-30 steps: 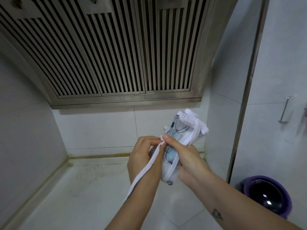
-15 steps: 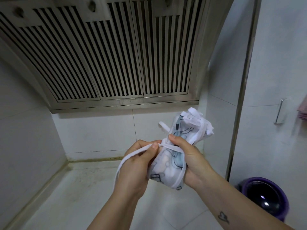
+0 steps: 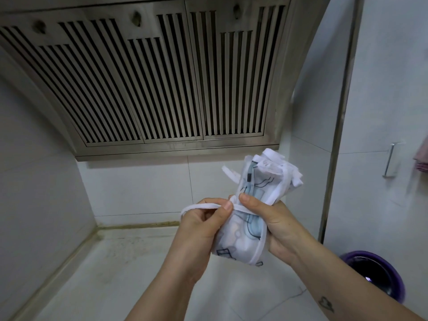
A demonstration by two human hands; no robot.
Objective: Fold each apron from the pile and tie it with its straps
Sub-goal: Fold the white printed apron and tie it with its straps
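Head view, rolled apron (image 3: 240,242) near-upright, top tipped right, left hand (image 3: 199,230) pinching strap (image 3: 201,206), right hand (image 3: 275,223) gripping apron

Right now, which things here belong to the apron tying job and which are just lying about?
Job: rolled apron, its strap, left hand pinching the strap, right hand gripping the apron.
Lying about: range hood, purple bin, pink cloth, metal handle.

The right hand (image 3: 275,223) hides its fingers behind the rolled white apron (image 3: 245,232) with its blue-and-black print, which is too crumpled to make out. The thin white strap (image 3: 199,206) loops out of sight behind the left hand (image 3: 199,228). A pink cloth (image 3: 422,158) is cut by the right edge, and the round purple bin (image 3: 379,272) sits partly behind the right forearm (image 3: 335,281).
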